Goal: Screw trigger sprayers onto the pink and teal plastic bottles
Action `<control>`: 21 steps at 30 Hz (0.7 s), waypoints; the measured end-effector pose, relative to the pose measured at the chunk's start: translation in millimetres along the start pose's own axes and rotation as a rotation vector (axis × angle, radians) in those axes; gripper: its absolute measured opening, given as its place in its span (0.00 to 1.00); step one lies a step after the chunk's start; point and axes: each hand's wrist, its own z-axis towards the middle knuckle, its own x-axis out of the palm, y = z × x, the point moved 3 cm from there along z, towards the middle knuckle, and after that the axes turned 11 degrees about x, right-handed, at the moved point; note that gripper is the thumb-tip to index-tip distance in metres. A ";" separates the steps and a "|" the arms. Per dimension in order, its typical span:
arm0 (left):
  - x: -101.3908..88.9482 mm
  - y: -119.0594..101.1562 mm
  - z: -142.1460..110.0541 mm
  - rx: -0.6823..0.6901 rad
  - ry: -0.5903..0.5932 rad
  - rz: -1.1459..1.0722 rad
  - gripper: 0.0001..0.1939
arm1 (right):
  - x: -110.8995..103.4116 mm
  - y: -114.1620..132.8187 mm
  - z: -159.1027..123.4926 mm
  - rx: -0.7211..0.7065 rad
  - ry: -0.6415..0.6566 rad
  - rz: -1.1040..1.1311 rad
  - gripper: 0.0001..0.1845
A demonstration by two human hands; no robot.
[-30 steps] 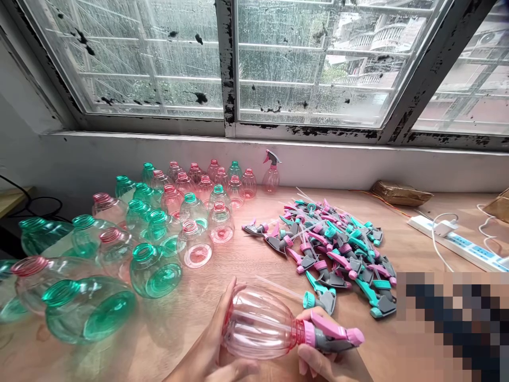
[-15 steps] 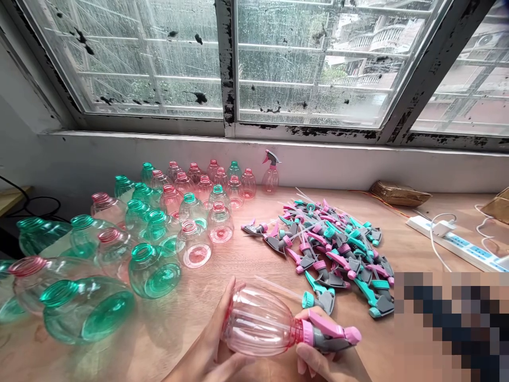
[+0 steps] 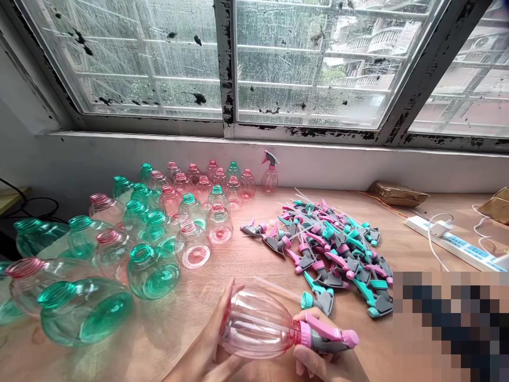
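A clear pink spray bottle (image 3: 256,323) lies on its side between my hands, its neck pointing right. My left hand (image 3: 217,339) wraps round the base end of the bottle. At the neck, a pink and grey spray head (image 3: 328,335) sits on the opening, and I cannot tell how tightly it is screwed on. My right hand (image 3: 314,358) pinches its pink collar, with fingers above and below. Just behind the right hand rests a loose teal and grey spray head (image 3: 318,301), its thin tube pointing left.
Several open green and pink bottles (image 3: 155,271) stand at the left. A heap of spray heads (image 3: 334,239) lies right of centre. One spray bottle with a head (image 3: 270,172) stands by the wall. At the right are a power strip (image 3: 457,244) and a brown packet (image 3: 397,193).
Both hands keep their hold on the bottle and spray head. The right hand and the spray head have shifted very slightly left; the view has also moved a little.
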 end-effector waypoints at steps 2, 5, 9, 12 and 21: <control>0.2 0.1 -0.1 0.004 0.009 -0.003 0.55 | 0.3 0.4 0.2 0.008 0.000 -0.004 0.23; -2.0 1.6 -1.7 -0.013 0.016 0.039 0.60 | 0.9 0.2 0.8 0.015 0.008 0.011 0.24; -4.4 4.0 -3.2 -0.001 -0.004 0.072 0.56 | 1.3 -0.2 1.2 0.011 0.004 0.009 0.24; -4.1 2.3 -1.7 0.021 0.002 0.095 0.55 | 1.2 0.3 0.8 0.016 -0.004 0.022 0.25; -3.8 -7.5 0.6 0.059 0.046 0.070 0.58 | 0.7 3.5 -1.1 0.002 0.003 0.010 0.23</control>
